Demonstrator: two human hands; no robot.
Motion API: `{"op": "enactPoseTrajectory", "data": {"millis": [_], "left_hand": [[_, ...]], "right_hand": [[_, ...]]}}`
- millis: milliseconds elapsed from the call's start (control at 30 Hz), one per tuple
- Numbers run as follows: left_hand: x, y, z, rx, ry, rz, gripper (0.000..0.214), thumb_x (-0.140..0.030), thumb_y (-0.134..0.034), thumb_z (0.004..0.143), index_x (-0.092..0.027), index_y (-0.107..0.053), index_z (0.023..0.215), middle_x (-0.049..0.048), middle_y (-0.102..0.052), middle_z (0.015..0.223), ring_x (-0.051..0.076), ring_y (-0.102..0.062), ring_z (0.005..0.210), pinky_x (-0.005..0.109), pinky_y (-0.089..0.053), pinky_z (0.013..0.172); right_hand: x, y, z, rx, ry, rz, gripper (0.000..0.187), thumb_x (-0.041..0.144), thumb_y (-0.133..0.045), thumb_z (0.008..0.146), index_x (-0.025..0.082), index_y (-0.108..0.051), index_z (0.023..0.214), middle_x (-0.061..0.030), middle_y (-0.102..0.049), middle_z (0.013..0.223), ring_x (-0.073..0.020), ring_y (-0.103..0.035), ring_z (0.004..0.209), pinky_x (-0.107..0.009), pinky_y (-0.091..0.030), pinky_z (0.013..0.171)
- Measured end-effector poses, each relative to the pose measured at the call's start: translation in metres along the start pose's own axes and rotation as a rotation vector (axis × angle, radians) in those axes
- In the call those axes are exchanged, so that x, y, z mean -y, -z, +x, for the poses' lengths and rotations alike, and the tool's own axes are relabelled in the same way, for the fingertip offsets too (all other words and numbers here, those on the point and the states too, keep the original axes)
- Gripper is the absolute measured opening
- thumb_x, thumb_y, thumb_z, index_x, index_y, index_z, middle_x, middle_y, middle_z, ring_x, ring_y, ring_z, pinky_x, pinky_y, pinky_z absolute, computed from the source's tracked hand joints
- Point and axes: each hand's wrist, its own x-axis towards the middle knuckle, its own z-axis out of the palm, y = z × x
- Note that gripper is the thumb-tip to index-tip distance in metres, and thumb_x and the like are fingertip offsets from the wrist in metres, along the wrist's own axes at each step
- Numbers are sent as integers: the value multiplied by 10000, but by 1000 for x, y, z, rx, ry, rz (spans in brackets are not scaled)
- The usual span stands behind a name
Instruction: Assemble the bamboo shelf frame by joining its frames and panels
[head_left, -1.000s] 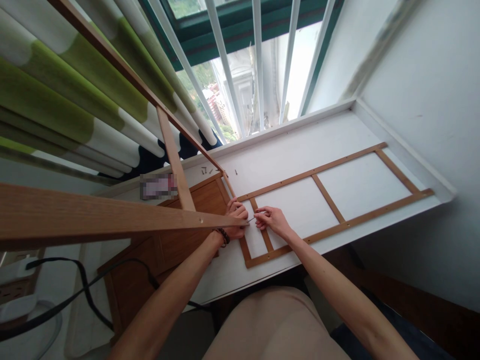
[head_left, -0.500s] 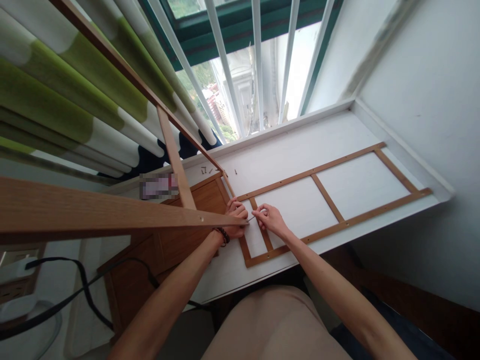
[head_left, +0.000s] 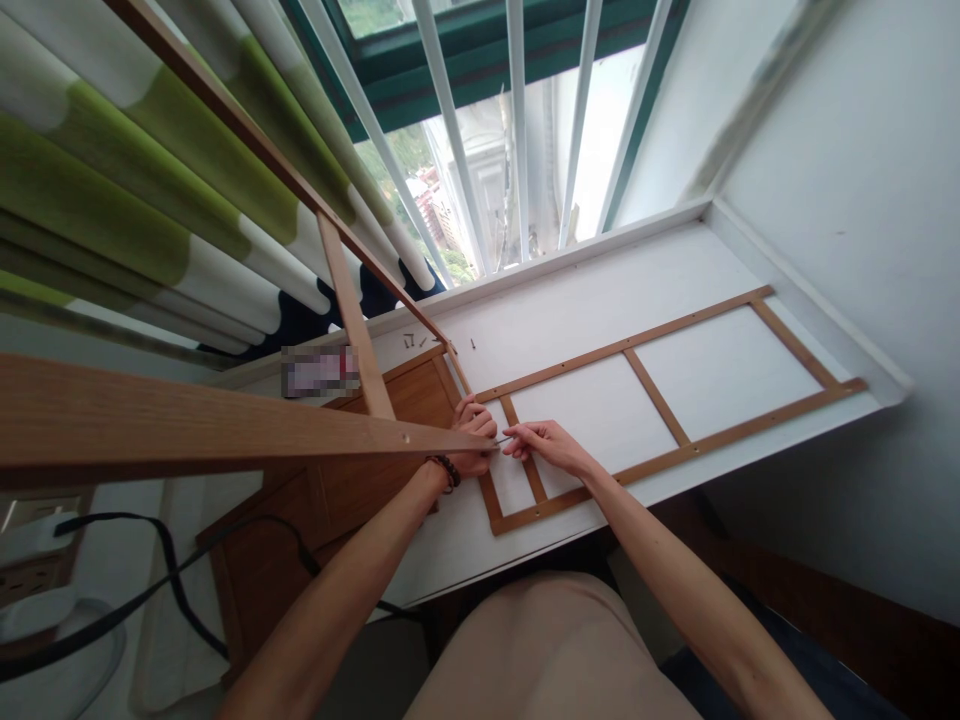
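My left hand [head_left: 471, 436] is closed round the near end of a long wooden rail [head_left: 225, 425], part of an upright wooden frame [head_left: 346, 300] that rises toward the left. My right hand [head_left: 546, 443] pinches a small thin metal tool [head_left: 507, 438] whose tip meets the rail's end; I cannot make out what kind of tool it is. Both hands sit over the left end of a flat wooden ladder-like frame [head_left: 660, 398] lying on the white ledge [head_left: 585, 300]. A bead bracelet circles my left wrist.
Several small screws [head_left: 420, 341] lie on the ledge by the window bars [head_left: 517, 120]. A brown wooden panel [head_left: 337, 480] lies under the upright frame, with a black cable [head_left: 165, 570] across it. Green-and-white curtain [head_left: 112, 180] hangs at left. White wall stands at right.
My right hand has shifted slightly and its fingers have turned on the small tool. My left hand and both frames stay where they were.
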Motion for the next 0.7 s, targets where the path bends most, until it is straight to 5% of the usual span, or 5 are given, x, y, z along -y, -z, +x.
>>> {"op": "enactPoseTrajectory", "data": {"millis": [167, 333, 567, 700], "left_hand": [[-1, 1, 1, 7, -6, 7, 85, -135, -506, 608, -214, -484, 629, 34, -532, 699, 242, -443, 889, 554, -210, 986], [-4, 5, 4, 19, 4, 15, 74, -142, -501, 608, -215, -488, 612, 35, -525, 689, 242, -443, 881, 551, -203, 992], [-4, 5, 2, -7, 3, -8, 118, -114, -493, 573, -218, -464, 620, 25, -520, 700, 232, -446, 881, 541, -218, 993], [-2, 2, 1, -2, 6, -9, 118, -114, -495, 575, -213, -470, 633, 27, -518, 710, 227, -441, 890, 539, -215, 997]], "right_hand": [[1, 7, -5, 158, -57, 256, 465, 317, -574, 770, 141, -519, 1197, -121, -618, 1115, -144, -579, 957, -299, -419, 880], [4, 10, -8, 209, -27, 120, 478, 379, -531, 798, 157, -501, 1221, -103, -621, 1113, -149, -563, 995, -304, -426, 872], [7, 5, 4, -17, -35, -194, 489, 509, -469, 784, 98, -668, 961, -85, -685, 715, -108, -556, 553, -204, -423, 478], [10, 1, 11, -136, -29, -301, 431, 484, -482, 780, 111, -697, 769, -29, -608, 545, -78, -490, 462, -184, -365, 421]]}}
